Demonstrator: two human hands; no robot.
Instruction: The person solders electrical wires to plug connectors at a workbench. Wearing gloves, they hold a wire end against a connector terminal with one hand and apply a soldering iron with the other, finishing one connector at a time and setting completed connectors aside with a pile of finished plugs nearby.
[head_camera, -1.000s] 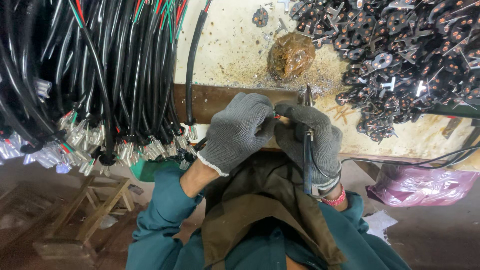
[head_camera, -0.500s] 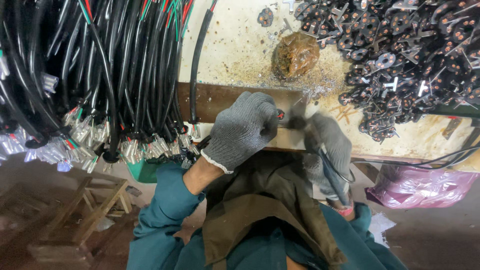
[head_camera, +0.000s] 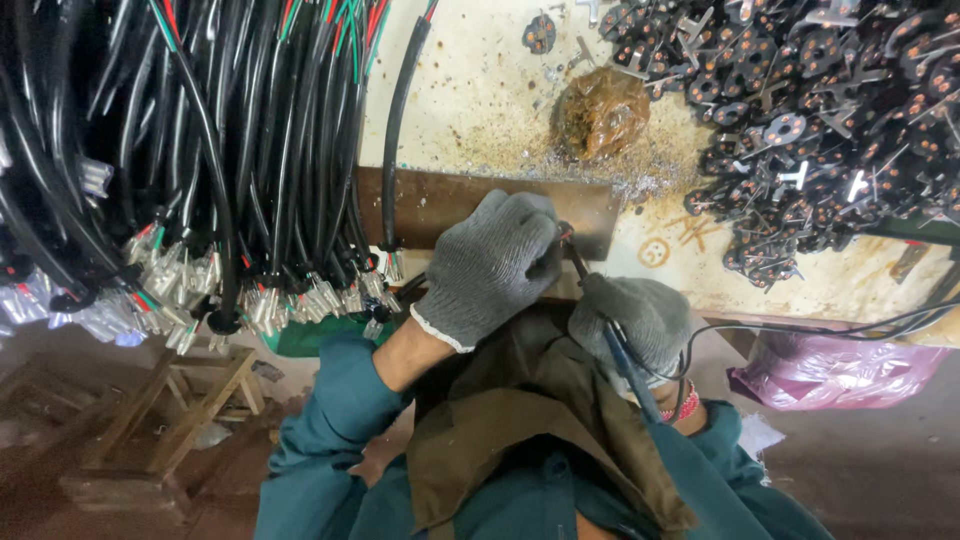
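Clearly thin soldering iron (head_camera: 610, 330) — blue-handled.

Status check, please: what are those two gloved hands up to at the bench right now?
Left hand closed on a cable end at the metal plate. Right hand grips a soldering iron, tip at that cable end. Black cable bundle hangs left, apart.

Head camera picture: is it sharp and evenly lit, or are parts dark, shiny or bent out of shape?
Head view: the workbench top is brightly lit; the floor and wooden stool below lie in dim shadow. The gloved left hand and right hand look sharp. Metal terminals on the black cables glint. The wide lens bows the cables at the left edge.
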